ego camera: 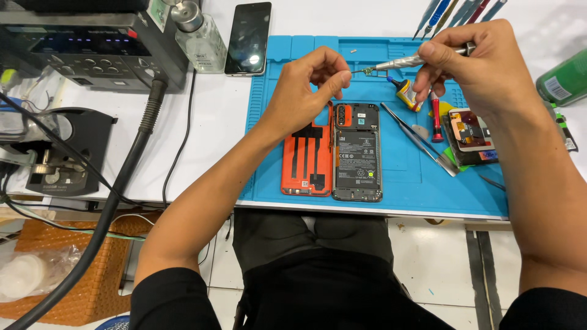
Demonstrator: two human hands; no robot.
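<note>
Orange back cover (307,160) already off beside opened phone (358,153), right hand (474,61) gripping screwdriver (406,61) above it, left hand (309,85) fingertips pinched at its tip, further disassembly remaining.

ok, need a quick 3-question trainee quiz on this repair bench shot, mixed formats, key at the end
1. True or false: the right hand holds a silver metal screwdriver.
2. Which lies directly left of the opened dark phone body on the blue rubber work mat?
A. the orange plastic back cover
B. the clear glass bottle
C. the long metal tweezers
3. Fill in: the left hand pinches its fingers close to the screwdriver's ____.

Key: 1 true; 2 A; 3 tip
</note>
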